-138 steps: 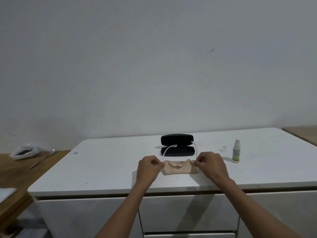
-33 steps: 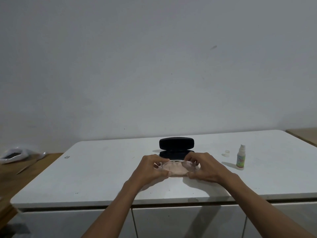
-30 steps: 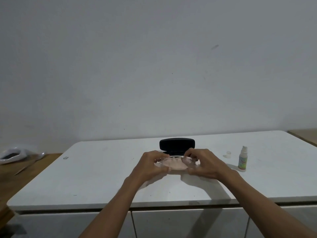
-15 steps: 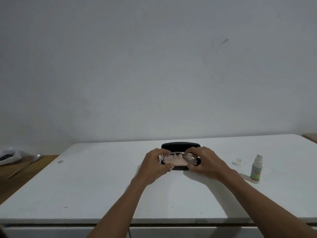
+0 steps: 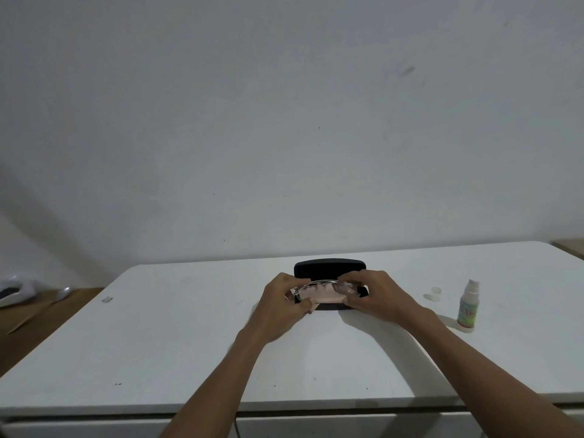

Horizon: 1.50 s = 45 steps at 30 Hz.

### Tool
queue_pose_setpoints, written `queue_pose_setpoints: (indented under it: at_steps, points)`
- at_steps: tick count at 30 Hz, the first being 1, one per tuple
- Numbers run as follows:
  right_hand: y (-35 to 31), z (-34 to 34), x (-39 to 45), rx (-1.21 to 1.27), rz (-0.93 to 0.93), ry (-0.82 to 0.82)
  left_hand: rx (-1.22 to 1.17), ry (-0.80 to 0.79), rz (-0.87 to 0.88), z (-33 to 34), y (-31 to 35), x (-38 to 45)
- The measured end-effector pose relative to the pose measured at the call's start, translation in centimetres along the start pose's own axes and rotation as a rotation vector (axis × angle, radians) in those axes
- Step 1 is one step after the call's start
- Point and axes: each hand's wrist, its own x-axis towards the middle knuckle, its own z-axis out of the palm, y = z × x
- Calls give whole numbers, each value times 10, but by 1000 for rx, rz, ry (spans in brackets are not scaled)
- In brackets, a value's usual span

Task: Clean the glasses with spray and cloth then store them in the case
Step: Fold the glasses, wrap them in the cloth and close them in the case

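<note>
Hands, left hand [image 5: 282, 303] and right hand [image 5: 374, 295], pinch folded glasses [image 5: 322, 287] with cloth [image 5: 324, 297] over open black case [image 5: 330, 268] mid-table; lower level, temples tucked, cloth flat.

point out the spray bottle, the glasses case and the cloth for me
spray bottle [image 5: 468, 312], head view, on its green label.
glasses case [image 5: 329, 267], head view, on the raised black lid.
cloth [image 5: 324, 295], head view, on the pink fold between the two hands.
</note>
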Motion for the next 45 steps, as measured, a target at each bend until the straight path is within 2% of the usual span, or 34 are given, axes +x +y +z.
queue_pose_setpoints:
  at_steps: [9,17,24,27,29,31,45]
  points:
    - [0,7,5,-7,38,60,18,-1,66,-1,1,-1]
    - [-2,18,13,-240,104,119,7,46,51,2,-1,5]
    - [-1,19,9,-259,104,183,178,161,59,7,4,1]
    - [2,17,3,-249,45,181,291,204,227,4,8,-3]
    - [3,16,-2,-268,16,159,419,138,353,5,10,-6]
    - [4,16,-6,-291,5,154,507,68,402,7,11,-8]
    - [3,14,-15,-425,19,154,527,113,335,4,5,-12]
